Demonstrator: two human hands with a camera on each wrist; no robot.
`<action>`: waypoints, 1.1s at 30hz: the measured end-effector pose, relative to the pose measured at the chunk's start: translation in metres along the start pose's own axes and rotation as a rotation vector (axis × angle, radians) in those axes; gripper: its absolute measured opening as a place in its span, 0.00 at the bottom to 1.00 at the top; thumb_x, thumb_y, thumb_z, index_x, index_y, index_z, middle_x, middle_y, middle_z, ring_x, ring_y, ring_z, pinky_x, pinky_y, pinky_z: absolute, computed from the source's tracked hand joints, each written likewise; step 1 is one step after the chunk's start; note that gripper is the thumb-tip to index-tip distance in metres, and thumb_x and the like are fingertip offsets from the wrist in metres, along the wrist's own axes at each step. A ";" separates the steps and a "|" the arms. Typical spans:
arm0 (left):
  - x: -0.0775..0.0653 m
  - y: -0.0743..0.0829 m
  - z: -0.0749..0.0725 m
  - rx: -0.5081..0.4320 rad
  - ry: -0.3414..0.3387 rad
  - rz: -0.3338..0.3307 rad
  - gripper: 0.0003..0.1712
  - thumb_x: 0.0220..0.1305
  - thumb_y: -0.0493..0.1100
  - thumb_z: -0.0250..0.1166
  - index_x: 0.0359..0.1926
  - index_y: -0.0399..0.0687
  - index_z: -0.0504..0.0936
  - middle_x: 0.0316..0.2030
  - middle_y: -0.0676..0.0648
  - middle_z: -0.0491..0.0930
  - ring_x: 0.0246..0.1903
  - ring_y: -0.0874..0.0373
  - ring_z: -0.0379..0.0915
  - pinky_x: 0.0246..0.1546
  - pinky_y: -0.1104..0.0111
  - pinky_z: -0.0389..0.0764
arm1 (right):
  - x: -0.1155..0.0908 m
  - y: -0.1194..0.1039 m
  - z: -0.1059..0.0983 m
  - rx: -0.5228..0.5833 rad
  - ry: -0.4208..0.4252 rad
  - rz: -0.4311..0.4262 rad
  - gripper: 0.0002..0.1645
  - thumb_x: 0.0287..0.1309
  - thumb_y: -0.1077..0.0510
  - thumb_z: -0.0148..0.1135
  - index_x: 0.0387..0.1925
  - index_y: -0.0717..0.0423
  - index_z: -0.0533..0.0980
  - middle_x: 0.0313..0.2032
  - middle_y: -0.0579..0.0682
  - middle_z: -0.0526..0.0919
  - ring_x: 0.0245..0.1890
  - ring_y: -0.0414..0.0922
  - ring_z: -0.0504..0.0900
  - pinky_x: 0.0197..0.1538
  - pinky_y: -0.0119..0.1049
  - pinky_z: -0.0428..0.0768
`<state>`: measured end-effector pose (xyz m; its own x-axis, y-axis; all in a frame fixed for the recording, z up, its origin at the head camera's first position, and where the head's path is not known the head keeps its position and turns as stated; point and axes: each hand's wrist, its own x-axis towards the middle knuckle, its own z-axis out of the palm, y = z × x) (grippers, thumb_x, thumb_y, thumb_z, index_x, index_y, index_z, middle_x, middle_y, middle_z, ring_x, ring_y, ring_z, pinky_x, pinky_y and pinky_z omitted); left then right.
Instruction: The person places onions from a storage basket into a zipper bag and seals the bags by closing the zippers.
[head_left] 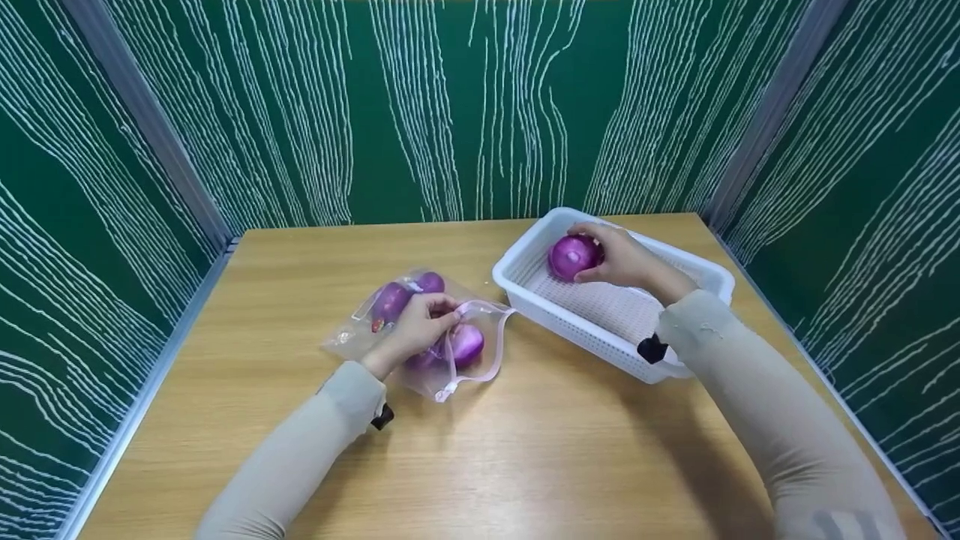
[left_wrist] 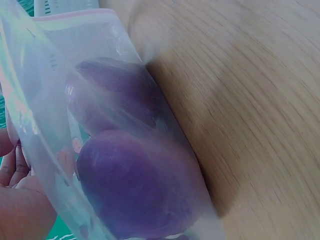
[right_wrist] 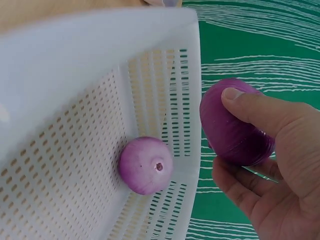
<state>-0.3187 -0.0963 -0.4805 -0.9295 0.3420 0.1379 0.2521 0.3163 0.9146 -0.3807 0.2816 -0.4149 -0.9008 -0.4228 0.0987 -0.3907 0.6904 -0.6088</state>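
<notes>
My right hand (head_left: 619, 255) grips a red onion (head_left: 574, 256) above the far-left end of a white perforated basket (head_left: 551, 318), thumb on one side and fingers on the other. A second, paler red onion (right_wrist: 146, 165) lies in a corner of the basket in the right wrist view; in the head view it is hidden. With thumb and fingers, my left hand (head_left: 420, 326) pinches the edge of a clear zip bag (head_left: 491, 345). Several red onions (head_left: 467, 344) are inside the bag, which lies on the table with its pink-edged mouth toward the basket.
A wooden table (head_left: 480, 465) carries both the bag and the basket. Green panels (head_left: 517, 112) with white wavy lines rise at its back and sides, joined by grey metal posts (head_left: 150, 112). The basket stands close to the table's back edge.
</notes>
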 end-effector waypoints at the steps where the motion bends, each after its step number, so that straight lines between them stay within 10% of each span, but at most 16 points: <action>1: 0.000 0.000 0.000 0.004 0.001 0.000 0.10 0.74 0.31 0.65 0.51 0.32 0.88 0.41 0.37 0.90 0.35 0.64 0.82 0.40 0.74 0.86 | -0.001 -0.001 0.001 0.002 0.000 -0.008 0.48 0.60 0.67 0.79 0.77 0.61 0.66 0.74 0.67 0.71 0.74 0.68 0.71 0.77 0.68 0.71; 33: 0.000 0.000 0.000 0.005 -0.014 -0.003 0.11 0.75 0.31 0.65 0.53 0.32 0.87 0.43 0.36 0.90 0.38 0.62 0.82 0.42 0.74 0.85 | -0.031 -0.050 0.047 0.048 0.047 -0.178 0.47 0.54 0.65 0.84 0.74 0.59 0.72 0.66 0.62 0.80 0.62 0.59 0.82 0.62 0.58 0.87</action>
<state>-0.3184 -0.0959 -0.4807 -0.9262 0.3539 0.1300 0.2509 0.3213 0.9131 -0.3240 0.2327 -0.4240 -0.8264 -0.5071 0.2447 -0.5366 0.5775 -0.6153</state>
